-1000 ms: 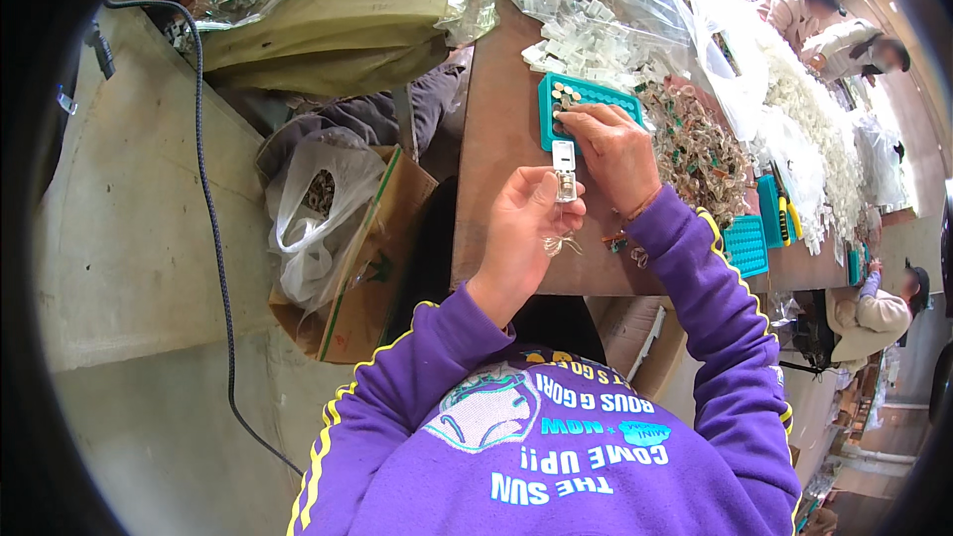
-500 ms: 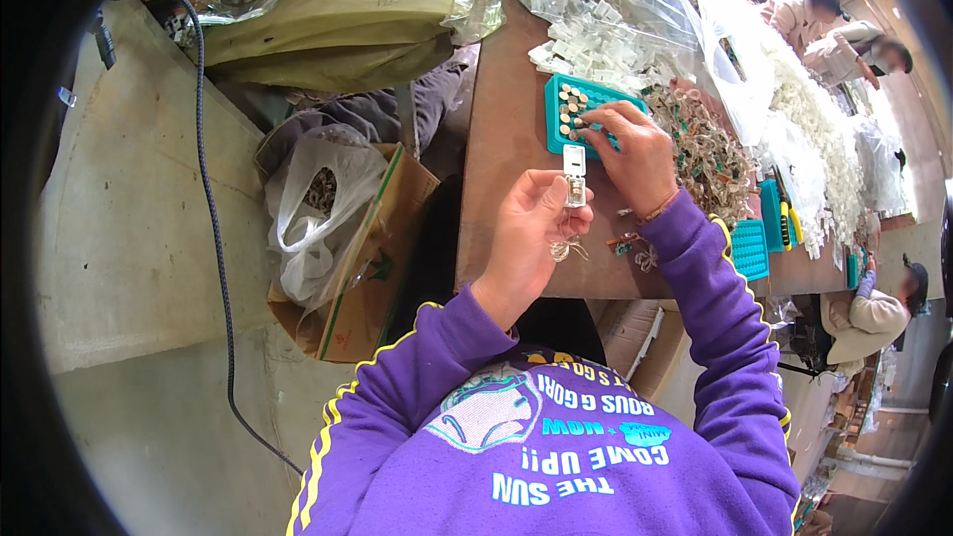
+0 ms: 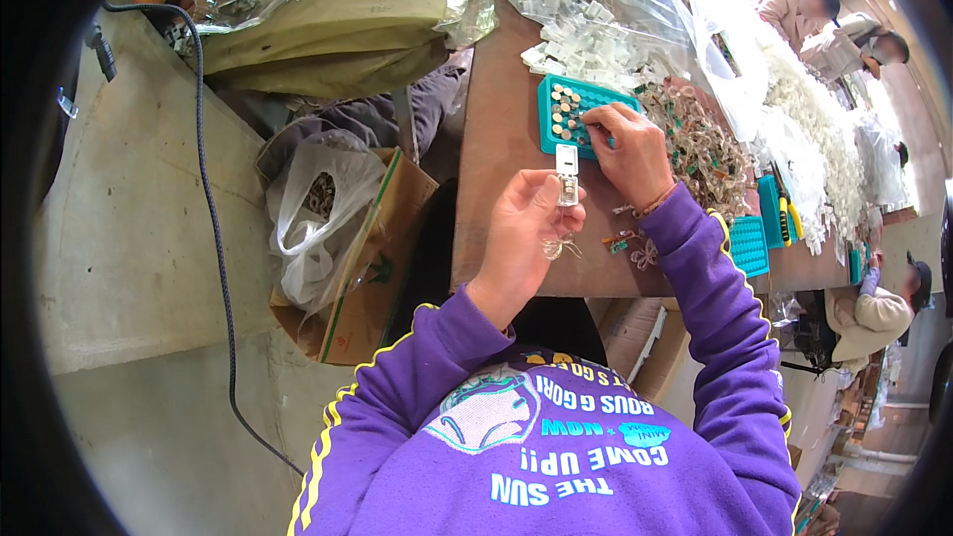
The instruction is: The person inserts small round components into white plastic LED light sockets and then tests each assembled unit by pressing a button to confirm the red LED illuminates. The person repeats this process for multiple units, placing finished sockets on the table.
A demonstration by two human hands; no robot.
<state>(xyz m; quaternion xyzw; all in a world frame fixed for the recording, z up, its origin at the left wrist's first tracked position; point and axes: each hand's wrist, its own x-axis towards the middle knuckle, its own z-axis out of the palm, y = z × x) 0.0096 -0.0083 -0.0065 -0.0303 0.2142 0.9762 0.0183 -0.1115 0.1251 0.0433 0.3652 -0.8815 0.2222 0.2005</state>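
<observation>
Right hand (image 3: 630, 149) has moved from small clear rectangular part (image 3: 567, 161) to teal tray (image 3: 556, 124) just ahead, fingertips pinching at 1 small round piece among rows. Left hand (image 3: 526, 223) keeps part upright, fingers closed round it, above brown surface (image 3: 496, 139). Judged: picking next piece for part.

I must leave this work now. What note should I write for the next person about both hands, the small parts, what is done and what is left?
Left hand: raised above the brown table, pinching a small clear casing upright.
Right hand: fingertips in the teal tray, at the small round parts.
Done: only part of the tray still holds round parts; whether the casing has one yet is unclear.
Left: a heap of clear casings lies beyond the tray.
</observation>
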